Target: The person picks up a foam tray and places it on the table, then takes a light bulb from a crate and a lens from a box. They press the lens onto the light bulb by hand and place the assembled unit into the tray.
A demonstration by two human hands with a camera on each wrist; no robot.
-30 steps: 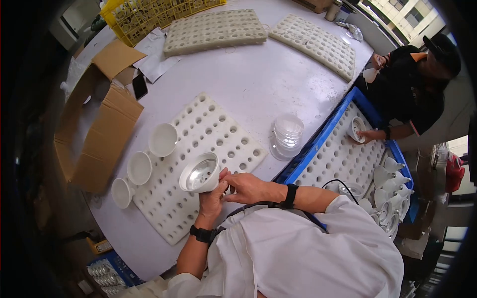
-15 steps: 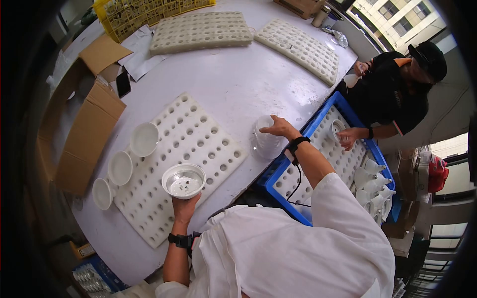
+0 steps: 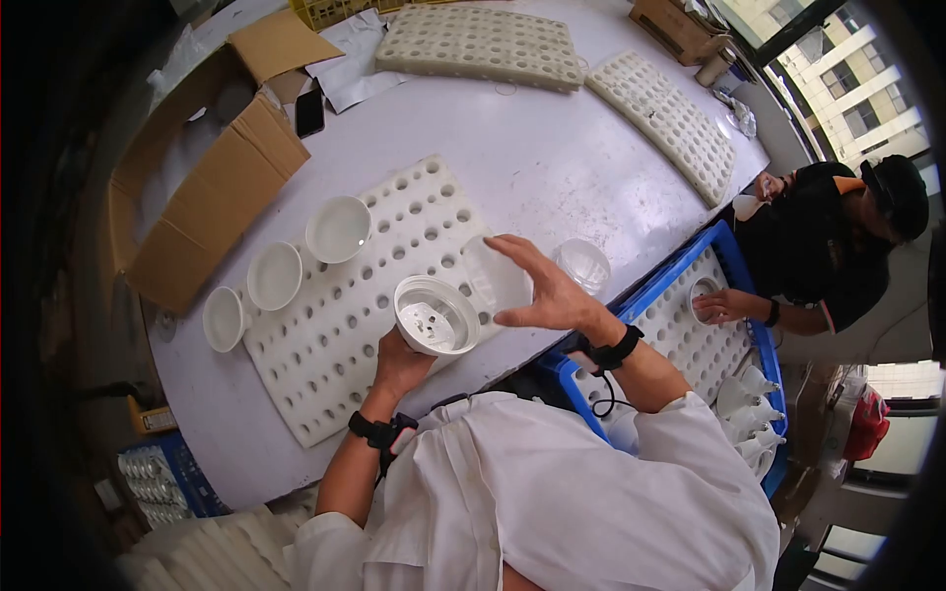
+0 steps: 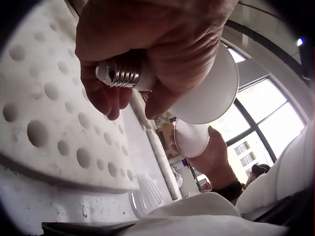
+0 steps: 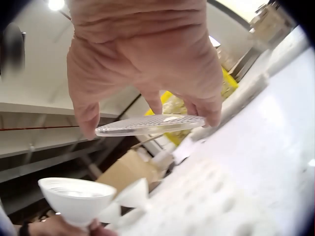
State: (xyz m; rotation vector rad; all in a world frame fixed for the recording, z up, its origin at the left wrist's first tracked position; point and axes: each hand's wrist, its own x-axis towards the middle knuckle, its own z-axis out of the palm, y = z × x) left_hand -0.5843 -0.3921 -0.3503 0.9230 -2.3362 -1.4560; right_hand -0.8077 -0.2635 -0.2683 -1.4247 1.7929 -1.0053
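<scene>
My left hand (image 3: 402,364) grips a white cup-shaped bulb housing (image 3: 412,333) from below, its mouth tilted up with a silvery plate and small dark spots inside. Its metal screw base (image 4: 125,77) pokes out between the fingers in the left wrist view. My right hand (image 3: 557,300) pinches a clear, round, textured lens cover (image 5: 147,127) by its rim, thumb and fingers on opposite edges. The cover is held flat, above and apart from the housing in the right wrist view. A stack of clear covers (image 3: 583,264) stands beyond my right hand.
Three white bulb cups (image 3: 338,229) stand along the left edge of a holed foam board (image 3: 320,369). Left is an open cardboard box (image 3: 219,202), beside a phone (image 3: 309,112). More foam boards (image 3: 478,47) lie at the back. Another person (image 3: 828,236) works over a blue crate (image 3: 721,241) right.
My right hand left the housing, reached to the stack of clear covers, and has come back left with one cover. The left hand still holds the housing, its mouth turned more upward than at first.
</scene>
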